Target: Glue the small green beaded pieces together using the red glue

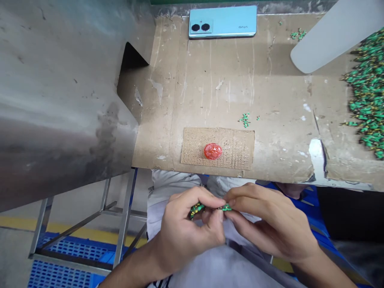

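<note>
Above my lap, just in front of the table's edge, my left hand (192,228) and my right hand (270,218) meet at the fingertips. A small green piece (226,207) is pinched between them, its kind too small to make out. More green-and-yellow pieces (196,210) show inside the curled fingers of my left hand. My right thumb and fingers close on the right end of the pinched piece. On the table beyond, a glossy red oval lump (213,151) sits on a rectangle of cardboard (237,150).
A large heap of green-and-yellow pieces (367,96) covers the table's right side. Small green bits (245,120) lie behind the cardboard. A light-blue phone (223,22) rests at the back. A white rounded object (333,38) slants overhead; a metal housing (69,92) stands left.
</note>
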`<state>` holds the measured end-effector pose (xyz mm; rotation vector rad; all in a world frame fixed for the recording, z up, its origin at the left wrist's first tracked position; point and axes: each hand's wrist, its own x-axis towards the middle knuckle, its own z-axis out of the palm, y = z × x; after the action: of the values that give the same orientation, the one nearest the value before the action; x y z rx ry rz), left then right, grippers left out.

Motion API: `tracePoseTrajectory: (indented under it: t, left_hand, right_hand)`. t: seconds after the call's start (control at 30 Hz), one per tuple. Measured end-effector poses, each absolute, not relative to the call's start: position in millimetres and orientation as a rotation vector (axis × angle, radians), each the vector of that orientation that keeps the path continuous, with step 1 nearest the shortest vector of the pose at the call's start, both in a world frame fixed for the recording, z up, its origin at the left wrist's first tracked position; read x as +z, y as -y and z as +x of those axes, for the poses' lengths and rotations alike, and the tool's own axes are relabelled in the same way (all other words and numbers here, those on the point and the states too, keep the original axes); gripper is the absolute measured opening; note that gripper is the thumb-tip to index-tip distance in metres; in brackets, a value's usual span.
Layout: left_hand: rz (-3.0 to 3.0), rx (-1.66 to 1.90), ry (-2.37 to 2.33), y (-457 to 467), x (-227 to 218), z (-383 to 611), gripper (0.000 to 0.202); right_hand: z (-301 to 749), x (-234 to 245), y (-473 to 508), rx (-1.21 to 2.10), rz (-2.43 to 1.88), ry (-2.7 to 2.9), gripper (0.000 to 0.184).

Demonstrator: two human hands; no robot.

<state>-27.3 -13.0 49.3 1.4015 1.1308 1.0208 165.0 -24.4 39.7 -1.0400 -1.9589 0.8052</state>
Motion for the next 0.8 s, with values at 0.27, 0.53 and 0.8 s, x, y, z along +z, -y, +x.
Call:
tracePoseTrajectory:
  t: [0.27, 0.53, 0.8]
  left_hand:
    - [1.298, 0.944, -1.119, 8.7, 51.5, -27.9, 0.011]
    - [1.303, 0.980, -1.193, 10.5, 60.4, -25.4, 0.010]
    - [1.349, 1.000, -1.217, 11.0, 63.4, -28.2, 0.011]
  right_hand:
    - [155.2, 45.3, 32.7, 1.175, -1.104, 1.619, 0.016]
    - [151.3, 48.4, 31.2, 1.252, -1.079, 1.473, 0.017]
    - [147.8, 54.1, 30.4, 1.301, -1.072, 1.361, 0.017]
